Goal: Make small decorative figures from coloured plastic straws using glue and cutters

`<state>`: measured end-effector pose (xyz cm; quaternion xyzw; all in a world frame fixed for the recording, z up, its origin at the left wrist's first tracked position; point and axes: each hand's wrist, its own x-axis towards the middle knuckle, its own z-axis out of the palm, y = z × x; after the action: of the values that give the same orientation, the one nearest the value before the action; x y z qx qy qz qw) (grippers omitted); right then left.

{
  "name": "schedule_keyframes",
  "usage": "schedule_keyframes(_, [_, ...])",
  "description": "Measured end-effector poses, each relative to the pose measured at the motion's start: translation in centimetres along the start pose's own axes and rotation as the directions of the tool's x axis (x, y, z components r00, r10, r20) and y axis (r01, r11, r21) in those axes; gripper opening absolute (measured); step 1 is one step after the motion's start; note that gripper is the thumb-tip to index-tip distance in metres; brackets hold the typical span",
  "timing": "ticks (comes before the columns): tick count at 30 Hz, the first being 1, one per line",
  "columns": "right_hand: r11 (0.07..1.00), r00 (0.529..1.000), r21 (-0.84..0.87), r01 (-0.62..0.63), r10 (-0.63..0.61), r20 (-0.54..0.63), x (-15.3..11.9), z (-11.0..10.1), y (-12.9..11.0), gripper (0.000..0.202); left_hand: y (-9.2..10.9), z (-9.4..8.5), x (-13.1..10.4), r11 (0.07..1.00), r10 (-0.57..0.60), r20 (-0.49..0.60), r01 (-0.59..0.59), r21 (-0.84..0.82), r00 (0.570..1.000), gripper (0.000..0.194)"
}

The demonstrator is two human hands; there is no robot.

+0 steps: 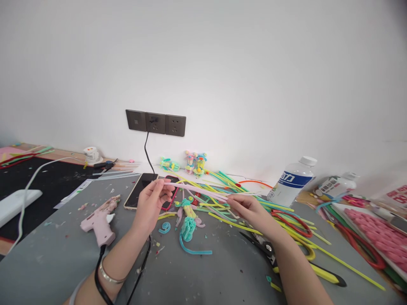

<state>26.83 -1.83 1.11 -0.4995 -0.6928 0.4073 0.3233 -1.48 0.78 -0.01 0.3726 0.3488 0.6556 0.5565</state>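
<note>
A pale pink pipe cleaner (194, 187) stretches between my two hands above the table, apparently as more than one strand. My left hand (154, 197) pinches its left end between thumb and fingers, while my right hand (247, 208) grips the other end. Below it lies a small figure (188, 216) of twisted teal and yellow pipe cleaners with a blue tail. Beside that figure is a blue spiral coil (164, 228). Loose yellow and green pipe cleaners (235, 227) spread under and behind my right hand.
A pink glue gun (99, 222) lies at left, near a phone (140, 192). Finished figures (196, 163) stand by the wall. Black-handled scissors (260, 245) and yellow-handled pliers (324, 273) lie around my right forearm. A bottle (292, 180) stands at the back right.
</note>
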Motion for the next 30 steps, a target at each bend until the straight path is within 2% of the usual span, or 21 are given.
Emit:
schedule_keyframes(4, [1.0,1.0,0.01,0.006,-0.006,-0.025,0.0,-0.1,0.2,0.049,0.2,0.1,0.0,1.0,0.006,-0.017,-0.005,0.018,1.0,0.034])
schedule_keyframes(13, [0.999,0.975,0.041,-0.009,0.018,-0.222,-0.1,-0.4,-0.4,0.047,0.2,-0.5,0.1,0.959,0.042,0.05,-0.054,0.279,0.998,0.032])
schedule_keyframes(15, [0.997,0.987,0.075,-0.029,0.04,-0.159,-0.3,-0.4,-0.4,0.047,0.4,-0.3,0.1,0.964,0.06,0.023,-0.064,0.259,0.998,0.033])
schedule_keyframes(17, [0.991,0.996,0.114,-0.067,0.073,-0.047,-0.5,-0.4,-0.5,0.046,0.6,-0.1,0.0,0.974,0.082,-0.017,-0.076,0.211,0.997,0.035])
schedule_keyframes(21, [0.981,0.989,0.172,-0.094,0.072,0.129,-0.9,-0.4,-0.8,0.044,0.8,0.1,0.0,0.988,0.108,-0.072,-0.099,0.121,0.992,0.037])
schedule_keyframes(25, [0.987,0.981,0.156,-0.022,-0.009,0.195,-1.2,-0.7,-0.8,0.043,0.6,0.1,0.1,0.993,0.101,-0.078,-0.096,0.072,0.992,0.034])
schedule_keyframes(30, [0.968,0.961,0.227,-0.11,0.046,0.272,-1.4,-0.7,-0.7,0.04,0.5,0.0,0.1,0.992,0.1,-0.046,-0.096,0.081,0.994,0.031])
